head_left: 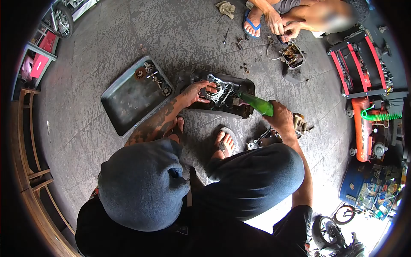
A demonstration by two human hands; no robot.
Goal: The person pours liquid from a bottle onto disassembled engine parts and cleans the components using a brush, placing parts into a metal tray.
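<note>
A silvery metal engine part (pixel 221 93) is held over a dark tray (pixel 214 112) on the floor. My left hand (pixel 198 93) grips the part at its left side, fingers around its edge. In my right hand (pixel 280 118) is a green bottle (pixel 257 103), tilted with its neck pointing left at the part's right side. Whether liquid comes out of the bottle is too small to tell. More metal engine parts (pixel 267 139) lie on the floor below my right hand.
At the left lies a grey tray (pixel 135 100) with small parts. Another person's hands (pixel 282 28) work near an open engine piece (pixel 292 55). A red tool rack (pixel 359 64) and an orange tank (pixel 361 128) stand right. A wooden bench (pixel 25 171) is far left.
</note>
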